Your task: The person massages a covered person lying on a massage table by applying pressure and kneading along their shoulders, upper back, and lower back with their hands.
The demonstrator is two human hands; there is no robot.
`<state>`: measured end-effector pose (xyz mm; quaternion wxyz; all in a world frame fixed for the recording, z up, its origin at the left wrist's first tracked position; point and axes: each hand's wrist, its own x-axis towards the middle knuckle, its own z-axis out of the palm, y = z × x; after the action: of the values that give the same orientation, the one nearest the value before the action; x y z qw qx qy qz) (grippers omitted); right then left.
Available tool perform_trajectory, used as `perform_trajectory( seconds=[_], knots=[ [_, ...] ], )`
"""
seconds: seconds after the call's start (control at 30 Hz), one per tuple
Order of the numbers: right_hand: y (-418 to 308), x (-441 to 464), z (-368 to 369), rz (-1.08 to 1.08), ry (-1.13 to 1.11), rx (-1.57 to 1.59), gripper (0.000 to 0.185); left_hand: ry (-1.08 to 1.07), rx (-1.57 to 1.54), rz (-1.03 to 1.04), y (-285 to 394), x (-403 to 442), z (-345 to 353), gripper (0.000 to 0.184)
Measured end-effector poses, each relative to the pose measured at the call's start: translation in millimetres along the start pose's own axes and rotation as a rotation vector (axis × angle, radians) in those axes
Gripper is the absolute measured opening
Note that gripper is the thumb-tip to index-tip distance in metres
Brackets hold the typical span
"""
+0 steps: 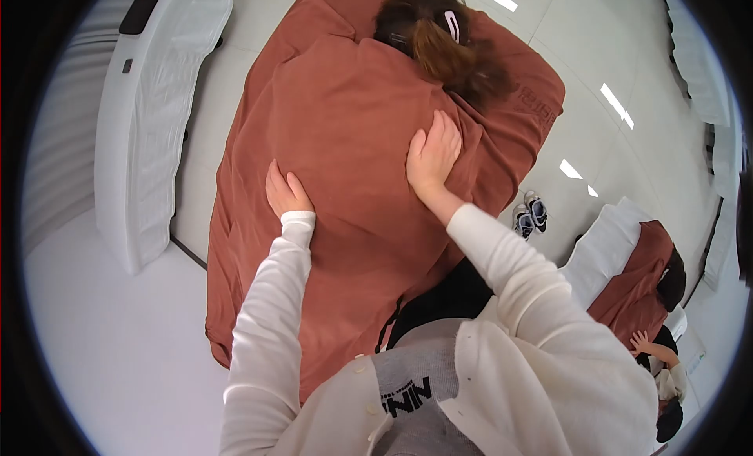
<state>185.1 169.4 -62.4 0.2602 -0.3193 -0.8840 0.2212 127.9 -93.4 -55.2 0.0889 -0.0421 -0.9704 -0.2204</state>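
Note:
A rust-red sheet (345, 181) is draped over a person lying on a bed. At the top, the person's head (423, 32) shows brown hair tied back with a pale hair clip (452, 26); the face is hidden. My left hand (287, 192) rests flat on the sheet at the left of the covered body, fingers stretched out. Higher and to the right, near the hair, my right hand (436, 152) lies on the cloth with its fingers extended. Neither hand holds anything.
A white padded bed (149, 127) stands at the left. On the tiled floor sit sneakers (530, 214). At lower right, another covered person lies under a red sheet (639, 279), with a co-worker's hand (642, 345) on it.

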Motion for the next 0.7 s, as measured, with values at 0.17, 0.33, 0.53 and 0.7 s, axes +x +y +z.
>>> perform_trajectory(
  seconds=[0.17, 0.33, 0.53, 0.7],
  knots=[
    [38, 36, 12, 0.061, -0.217, 0.173, 0.033, -0.007, 0.025, -0.014, 6, 1, -2, 0.047],
    [39, 6, -11, -0.014, -0.141, 0.229, 0.045, 0.007, 0.046, 0.053, 5, -2, -3, 0.046],
    [4, 16, 5, 0.018, -0.063, 0.048, 0.045, 0.025, 0.009, 0.002, -2, 3, 1, 0.045],
    [41, 43, 12, 0.044, -0.321, 0.255, 0.040, 0.013, 0.012, -0.021, 8, 3, 0, 0.045]
  ],
)
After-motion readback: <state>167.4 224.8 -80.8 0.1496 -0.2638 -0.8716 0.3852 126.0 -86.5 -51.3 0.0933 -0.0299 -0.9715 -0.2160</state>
